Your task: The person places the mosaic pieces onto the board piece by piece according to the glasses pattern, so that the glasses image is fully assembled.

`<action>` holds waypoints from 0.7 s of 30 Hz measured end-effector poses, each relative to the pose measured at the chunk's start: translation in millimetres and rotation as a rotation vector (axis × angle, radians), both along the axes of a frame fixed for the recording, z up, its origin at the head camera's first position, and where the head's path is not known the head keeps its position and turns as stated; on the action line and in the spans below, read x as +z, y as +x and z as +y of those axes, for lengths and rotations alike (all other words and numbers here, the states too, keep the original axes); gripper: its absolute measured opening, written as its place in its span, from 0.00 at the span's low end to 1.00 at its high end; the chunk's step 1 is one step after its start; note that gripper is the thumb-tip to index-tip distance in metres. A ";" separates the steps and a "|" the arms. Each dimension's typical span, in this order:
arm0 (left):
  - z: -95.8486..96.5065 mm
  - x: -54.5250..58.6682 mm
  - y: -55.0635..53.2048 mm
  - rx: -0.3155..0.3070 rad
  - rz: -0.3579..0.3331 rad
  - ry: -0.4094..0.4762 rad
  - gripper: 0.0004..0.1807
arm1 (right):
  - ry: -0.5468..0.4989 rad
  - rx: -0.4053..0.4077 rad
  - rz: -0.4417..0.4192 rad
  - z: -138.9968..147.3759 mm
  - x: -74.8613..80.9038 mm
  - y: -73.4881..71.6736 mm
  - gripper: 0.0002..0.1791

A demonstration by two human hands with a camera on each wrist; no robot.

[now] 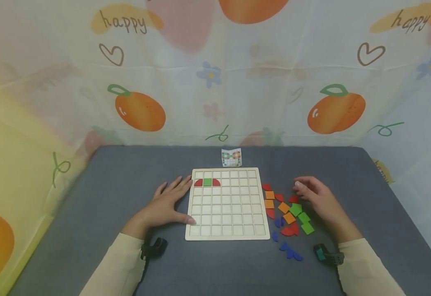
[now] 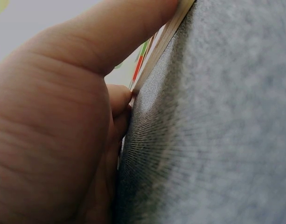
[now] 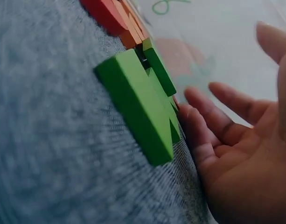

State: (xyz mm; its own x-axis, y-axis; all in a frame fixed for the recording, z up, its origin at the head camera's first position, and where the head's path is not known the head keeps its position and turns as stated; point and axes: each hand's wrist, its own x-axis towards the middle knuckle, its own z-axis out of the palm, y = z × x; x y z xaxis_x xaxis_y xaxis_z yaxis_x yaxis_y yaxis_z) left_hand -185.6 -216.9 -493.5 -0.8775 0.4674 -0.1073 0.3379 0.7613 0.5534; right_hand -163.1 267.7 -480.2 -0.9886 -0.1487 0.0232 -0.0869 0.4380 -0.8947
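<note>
A pale wooden grid board (image 1: 226, 209) lies on the table. In its second row from the far side, a green square (image 1: 207, 182) sits between two red curved pieces (image 1: 216, 182). My left hand (image 1: 161, 211) rests at the board's left side, fingers spread, fingertips at the edge and thumb on the near-left rim. To the right of the loose pieces is my right hand (image 1: 320, 198), its fingers loosely bent with nothing visible between them. Nearest to it are green squares (image 1: 307, 228) and a red piece (image 1: 293, 199); in the right wrist view a green block (image 3: 138, 107) stands large beside the fingers.
Orange squares (image 1: 283, 207), red curved pieces (image 1: 289, 229) and blue pieces (image 1: 290, 253) are scattered along the board's right side. A small printed pattern card (image 1: 231, 157) lies beyond the board's far edge. A printed cloth (image 1: 215, 107) hangs behind the grey table (image 1: 134, 164).
</note>
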 end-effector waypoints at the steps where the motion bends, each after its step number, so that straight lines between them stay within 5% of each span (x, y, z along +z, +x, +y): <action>1: 0.1 0.2 -0.1 -0.001 0.001 -0.002 0.74 | 0.008 0.004 -0.009 0.3 -0.5 0.6 0.26; 11: -0.6 -0.4 -0.3 -0.004 -0.001 -0.006 0.74 | 0.087 0.091 -0.020 -16.8 -9.9 2.5 0.30; 15: -0.9 -0.2 -0.1 -0.005 0.004 -0.004 0.74 | 0.127 0.128 0.040 -26.7 -12.3 2.3 0.28; 21: -0.7 0.3 0.3 -0.005 0.005 0.000 0.74 | 0.320 0.120 0.165 -39.4 -14.9 -0.1 0.21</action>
State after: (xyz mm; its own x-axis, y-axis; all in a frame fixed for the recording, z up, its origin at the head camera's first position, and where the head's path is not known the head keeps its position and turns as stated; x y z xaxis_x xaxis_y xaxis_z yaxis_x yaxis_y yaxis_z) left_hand -185.3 -217.6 -493.1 -0.8759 0.4714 -0.1026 0.3444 0.7599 0.5513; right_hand -163.3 228.4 -495.1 -0.9505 -0.2889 0.1145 -0.2863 0.6710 -0.6840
